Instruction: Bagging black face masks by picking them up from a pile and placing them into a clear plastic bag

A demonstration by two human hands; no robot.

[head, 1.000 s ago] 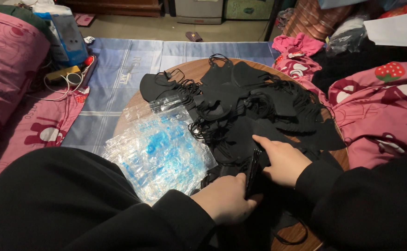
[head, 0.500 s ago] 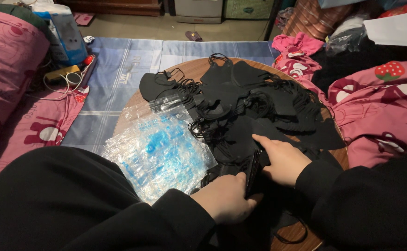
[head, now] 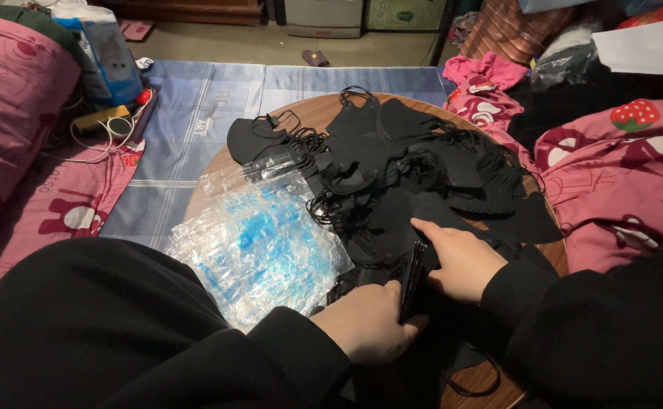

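Nothing has visibly shifted since a second ago: both hands stay pressed around a thin stack of black masks (head: 413, 279) at the round bench's (head: 316, 113) 6 o'clock edge. Left hand (head: 369, 322) closes its grip on the stack's near side; right hand (head: 456, 261) clamps the far side. Clear plastic bags (head: 259, 242) lie at 9 o'clock, a heap of loose black masks (head: 415, 167) toward 12.
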